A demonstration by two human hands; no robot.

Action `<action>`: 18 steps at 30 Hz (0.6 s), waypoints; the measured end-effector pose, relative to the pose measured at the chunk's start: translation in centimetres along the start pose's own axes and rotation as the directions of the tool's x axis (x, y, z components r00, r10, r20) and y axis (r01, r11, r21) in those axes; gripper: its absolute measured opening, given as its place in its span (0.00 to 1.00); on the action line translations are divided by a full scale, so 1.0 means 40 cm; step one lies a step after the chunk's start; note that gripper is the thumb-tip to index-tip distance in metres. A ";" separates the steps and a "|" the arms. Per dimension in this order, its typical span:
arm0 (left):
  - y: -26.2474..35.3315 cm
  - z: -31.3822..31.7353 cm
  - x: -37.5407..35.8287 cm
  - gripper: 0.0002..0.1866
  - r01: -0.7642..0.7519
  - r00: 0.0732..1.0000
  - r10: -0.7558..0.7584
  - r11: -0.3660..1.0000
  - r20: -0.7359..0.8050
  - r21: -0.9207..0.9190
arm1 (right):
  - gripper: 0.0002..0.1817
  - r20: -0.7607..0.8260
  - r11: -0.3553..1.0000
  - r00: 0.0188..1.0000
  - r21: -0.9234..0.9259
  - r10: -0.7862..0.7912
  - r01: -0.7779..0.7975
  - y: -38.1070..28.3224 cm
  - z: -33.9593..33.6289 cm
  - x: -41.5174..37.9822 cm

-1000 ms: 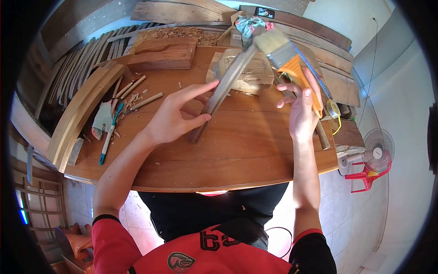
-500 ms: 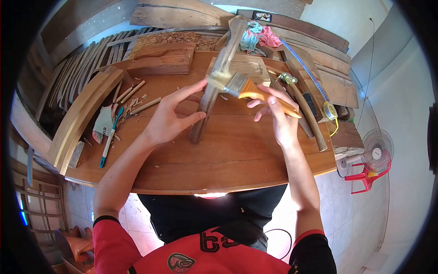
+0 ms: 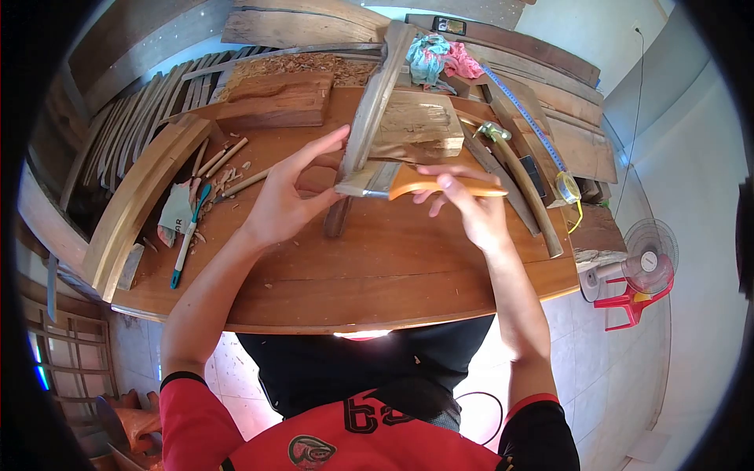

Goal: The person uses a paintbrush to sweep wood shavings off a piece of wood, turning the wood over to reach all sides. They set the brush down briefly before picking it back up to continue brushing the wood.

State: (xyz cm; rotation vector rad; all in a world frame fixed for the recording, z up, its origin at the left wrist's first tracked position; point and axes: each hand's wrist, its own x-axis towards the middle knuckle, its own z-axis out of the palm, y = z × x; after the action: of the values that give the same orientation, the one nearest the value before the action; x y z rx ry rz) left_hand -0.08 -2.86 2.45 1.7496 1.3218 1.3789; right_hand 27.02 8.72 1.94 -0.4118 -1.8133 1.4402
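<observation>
A long, narrow wooden piece (image 3: pixel 375 98) stands tilted over the table, its lower end near the middle. My left hand (image 3: pixel 292 188) is beside it on the left, thumb and fingers curved around its edge and gripping it. In my right hand (image 3: pixel 473 206) is the orange handle of a wide paintbrush (image 3: pixel 430 183). The pale bristles lie against the lower part of the wooden piece, close to my left thumb. Behind the brush is a thick wooden block (image 3: pixel 420 125).
On the left lie curved beams (image 3: pixel 145 196), dowels, a teal-and-white brush (image 3: pixel 188 239) and a carved block (image 3: pixel 283 102). To the right are a hammer (image 3: pixel 525 177) and a tape measure (image 3: pixel 567 187). Cloths (image 3: pixel 428 61) lie at the back.
The paintbrush has moved down and left along the wooden piece, and its handle is now nearly level. The piece's upper end has shifted slightly left and up.
</observation>
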 end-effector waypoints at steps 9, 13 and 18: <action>0.018 0.021 -0.009 0.42 -0.014 1.000 0.014 0.999 0.014 -0.039 | 0.25 -0.224 0.938 0.921 0.060 -0.319 0.340 0.001 0.001 0.009; 0.004 0.017 -0.011 0.42 -0.032 0.999 0.031 0.999 -0.013 -0.042 | 0.20 -0.092 0.973 0.969 0.005 -0.227 0.229 -0.002 0.008 0.001; -0.004 0.009 -0.003 0.42 -0.009 0.999 0.007 0.999 -0.041 -0.032 | 0.18 -0.066 0.988 0.987 -0.038 -0.149 0.147 -0.002 0.019 -0.001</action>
State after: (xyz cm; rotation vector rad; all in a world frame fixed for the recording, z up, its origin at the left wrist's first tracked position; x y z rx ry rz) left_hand 0.21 -2.85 2.15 1.7158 1.3082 1.4400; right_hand 26.53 8.15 1.95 -0.3318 -1.7760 1.2812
